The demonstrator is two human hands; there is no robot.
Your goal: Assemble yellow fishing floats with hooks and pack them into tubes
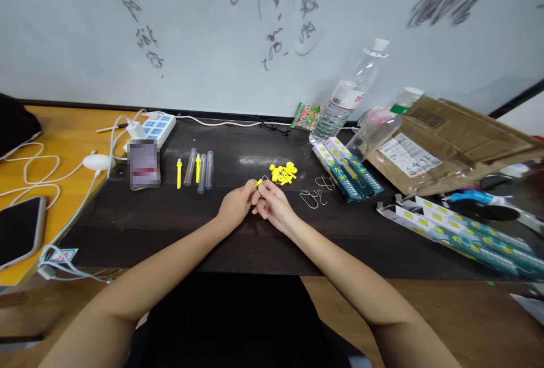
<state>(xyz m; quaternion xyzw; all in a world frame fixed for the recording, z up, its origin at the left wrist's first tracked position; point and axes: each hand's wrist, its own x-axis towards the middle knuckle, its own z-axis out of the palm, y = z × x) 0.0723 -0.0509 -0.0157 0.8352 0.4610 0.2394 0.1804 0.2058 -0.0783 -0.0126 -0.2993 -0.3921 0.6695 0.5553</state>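
Note:
My left hand (236,204) and my right hand (272,204) meet at the middle of the dark table (170,232), fingers pinched together. Between the fingertips sits a small yellow plastic piece (258,183) with a thin wire loop. Just beyond the hands lies a heap of yellow plastic pieces (283,173). Wire loops (314,195) lie to the right of the hands. To the left lie clear tubes (202,169) and yellow-handled pieces (179,173).
Green and yellow packaged cards (346,172) lie right of the heap, more packaged cards (467,237) at the far right. Plastic bottles (346,96) and a cardboard box (446,141) stand behind. A power strip (157,127), cables and a phone (19,232) are on the left.

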